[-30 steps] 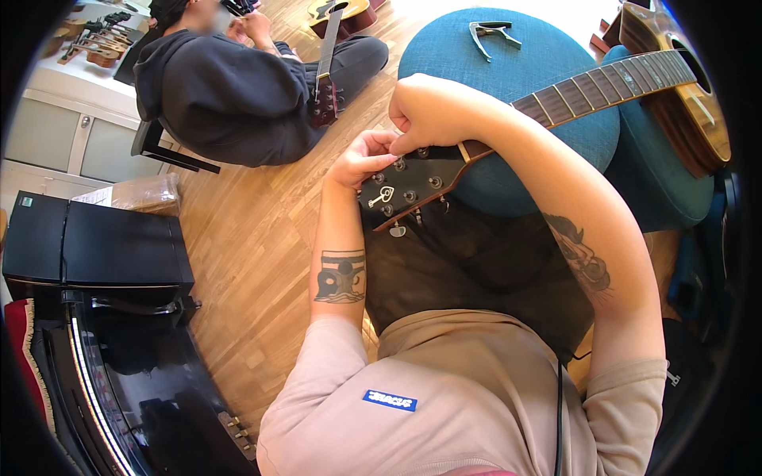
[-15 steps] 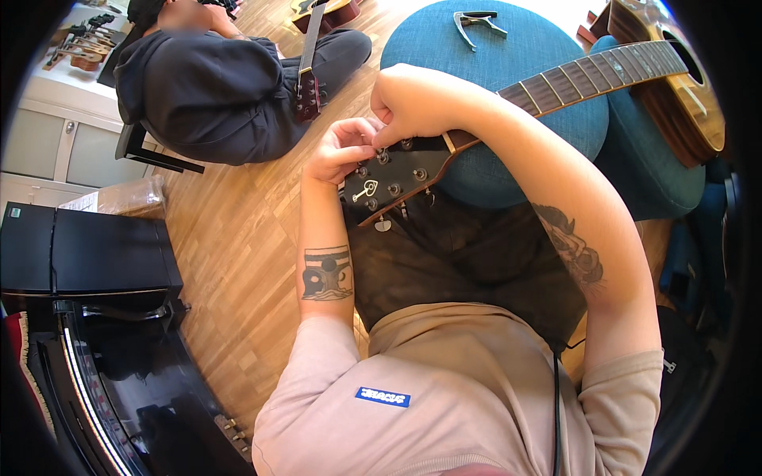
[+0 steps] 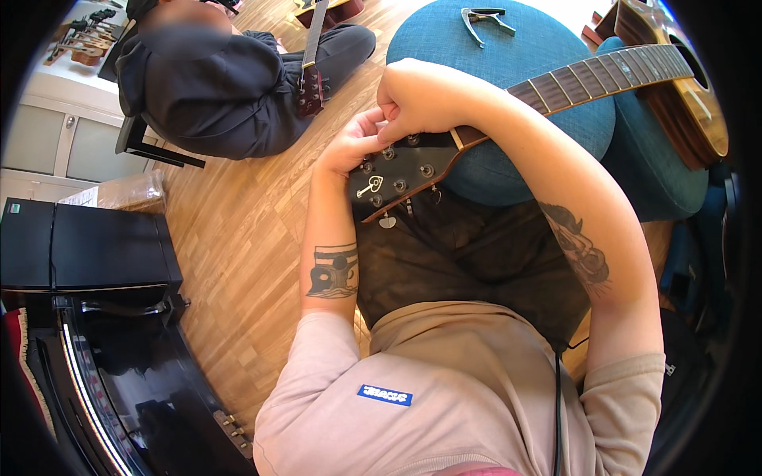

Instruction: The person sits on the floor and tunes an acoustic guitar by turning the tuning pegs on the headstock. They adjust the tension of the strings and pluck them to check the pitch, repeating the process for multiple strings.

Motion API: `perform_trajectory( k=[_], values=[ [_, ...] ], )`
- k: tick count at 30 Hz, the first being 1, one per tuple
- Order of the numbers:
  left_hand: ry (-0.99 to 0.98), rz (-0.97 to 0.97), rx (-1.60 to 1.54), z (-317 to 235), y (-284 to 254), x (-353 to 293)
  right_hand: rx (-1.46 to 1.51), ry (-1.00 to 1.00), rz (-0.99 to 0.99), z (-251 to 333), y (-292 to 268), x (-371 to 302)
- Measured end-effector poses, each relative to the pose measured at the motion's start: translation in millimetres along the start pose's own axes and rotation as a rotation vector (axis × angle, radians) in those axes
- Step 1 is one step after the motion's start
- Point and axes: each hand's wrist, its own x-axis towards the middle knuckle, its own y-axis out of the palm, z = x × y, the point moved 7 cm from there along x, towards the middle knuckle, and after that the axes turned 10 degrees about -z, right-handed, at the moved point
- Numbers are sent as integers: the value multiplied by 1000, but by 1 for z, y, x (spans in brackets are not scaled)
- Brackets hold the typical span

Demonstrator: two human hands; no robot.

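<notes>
An acoustic guitar lies with its dark headstock [image 3: 409, 178] over my lap, its neck [image 3: 583, 83] across a round blue stool and its brown body [image 3: 690, 119] at the far right. My left hand [image 3: 355, 143] is at the headstock's far left edge, fingers bent in beside the tuning posts. Against it, my right hand [image 3: 413, 99] reaches over from the right with its fingers pinched by the same posts. Whatever is between the fingertips is hidden or too small to name. Several metal posts and a tuning peg [image 3: 386, 223] show on the headstock's near side.
A metal capo [image 3: 488, 25] lies on the blue stool [image 3: 444, 51]. At the far left, a person in dark clothes [image 3: 210, 95] sits beside another guitar's headstock [image 3: 312, 91]. A black piano [image 3: 143, 357] stands at the left, with a plastic-wrapped package [image 3: 123, 193] behind it.
My left hand has moved up slightly, its fingers closing in against the right hand. The right hand stays pinched over the headstock. The whole view has shifted a little.
</notes>
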Motion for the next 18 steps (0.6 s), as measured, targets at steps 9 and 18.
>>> perform_trajectory(
  k=[9, 18],
  values=[
    [-22, 198, 115, 12, -29, 0, -22, -21, 0, -2, 3, -1],
    [1, -70, 108, -2, -4, 3, 1, -13, -7, 1, 1, -1]
  ],
)
